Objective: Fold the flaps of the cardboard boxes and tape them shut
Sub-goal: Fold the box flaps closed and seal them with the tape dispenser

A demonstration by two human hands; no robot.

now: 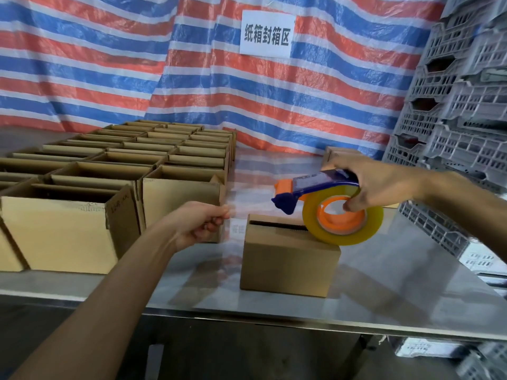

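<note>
A small cardboard box point(288, 264) stands near the front of the steel table point(384, 292), its top flaps folded down with a dark gap between them. My right hand point(375, 182) grips a blue and orange tape dispenser point(323, 187) with a yellowish clear tape roll point(343, 220) just above the box's right end. My left hand point(203, 223) pinches the free end of the clear tape point(247, 198), stretched from the dispenser to the left, above the box.
Several open cardboard boxes point(109, 182) stand in rows on the table's left half. Another small box point(340, 154) sits behind my right hand. Grey plastic crates point(452, 105) are stacked at the right. A striped tarp point(137, 64) with a white sign point(267, 32) hangs behind.
</note>
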